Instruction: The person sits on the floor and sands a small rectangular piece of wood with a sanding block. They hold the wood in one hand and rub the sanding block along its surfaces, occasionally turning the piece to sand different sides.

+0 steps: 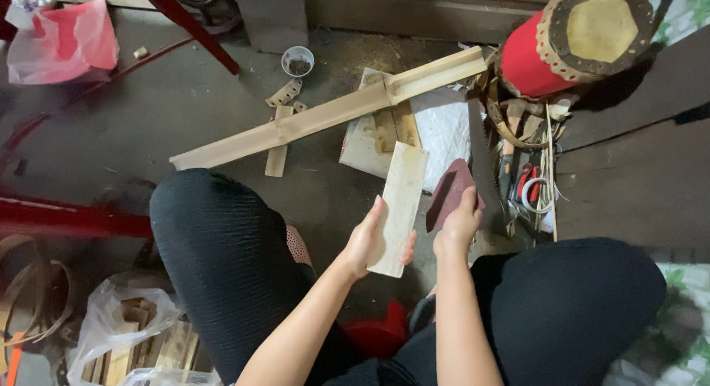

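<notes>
My left hand (367, 242) grips a pale flat piece of wood (400, 201) by its lower end, holding it tilted upward above my knees. My right hand (458, 225) holds a dark reddish sheet of sandpaper (448, 191) just to the right of the wood, close to its edge but apart from it. Both forearms reach up from the bottom of the view between my legs in black trousers.
A long split bamboo strip (325, 114) lies across the concrete floor over a white sheet (441, 127). A red drum (569, 42) and a pile of hand tools (529, 183) are at right. A small bowl (297, 60), a pink bag (63, 42), and a bag of wood pieces (133, 338) lie around.
</notes>
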